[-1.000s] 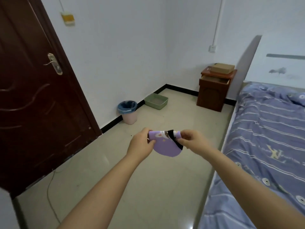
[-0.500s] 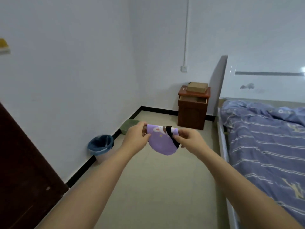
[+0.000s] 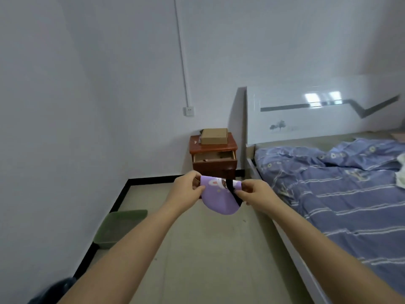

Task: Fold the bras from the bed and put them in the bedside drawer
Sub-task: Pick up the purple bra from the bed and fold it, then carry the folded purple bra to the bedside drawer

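A folded purple bra (image 3: 217, 199) with a cartoon print and a black strap hangs in the air in front of me. My left hand (image 3: 186, 190) pinches its left end and my right hand (image 3: 255, 195) pinches its right end by the strap. Straight beyond it stands the reddish-brown bedside cabinet (image 3: 213, 163), with its top drawer (image 3: 213, 156) pulled open. The bed (image 3: 341, 194) with a blue striped cover lies to the right. A pale piece of cloth (image 3: 401, 172) lies on it at the right edge of view.
A cardboard box (image 3: 214, 136) sits on top of the cabinet. A green plastic tray (image 3: 119, 228) lies on the floor along the left wall, and a bin with a dark bag (image 3: 52, 290) is at the bottom left. A white headboard (image 3: 317, 113) stands behind the bed.
The view has swung right and moved forward, away from the door; the cabinet and bed are closer and more centred. Both hands keep the same hold on the bra.
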Demonstrator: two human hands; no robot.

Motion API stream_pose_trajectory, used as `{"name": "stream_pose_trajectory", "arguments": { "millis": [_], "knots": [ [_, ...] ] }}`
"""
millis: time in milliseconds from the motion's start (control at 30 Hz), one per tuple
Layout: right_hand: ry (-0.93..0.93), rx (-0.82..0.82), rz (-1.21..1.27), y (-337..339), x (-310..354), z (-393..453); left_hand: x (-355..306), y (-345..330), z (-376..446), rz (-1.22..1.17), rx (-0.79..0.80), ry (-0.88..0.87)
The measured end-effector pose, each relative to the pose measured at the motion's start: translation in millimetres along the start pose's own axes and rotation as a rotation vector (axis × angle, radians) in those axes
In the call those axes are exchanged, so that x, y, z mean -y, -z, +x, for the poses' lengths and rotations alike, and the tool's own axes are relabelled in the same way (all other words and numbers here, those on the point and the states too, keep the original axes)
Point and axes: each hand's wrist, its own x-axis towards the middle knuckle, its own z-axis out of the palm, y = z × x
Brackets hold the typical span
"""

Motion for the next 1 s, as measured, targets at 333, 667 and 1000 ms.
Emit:
{"name": "stream_pose_trajectory", "arguments": {
  "millis": [333, 667, 1000],
  "knots": [
    [-0.095, -0.052, 0.131, -0.6, -65.5, 316.7, 64.5, -76.9, 327.2, -0.089, 0.097, -0.025],
    [-0.36, 0.04, 0.232, -92.8, -172.6, 606.8, 218.6, -148.1, 590.0, 0.134, 0.17, 0.111],
    [-0.895, -0.044, 0.357, -237.2, -341.2, 814.0, 409.3, -289.3, 757.4, 0.615, 0.485, 0.082]
  ]
}}
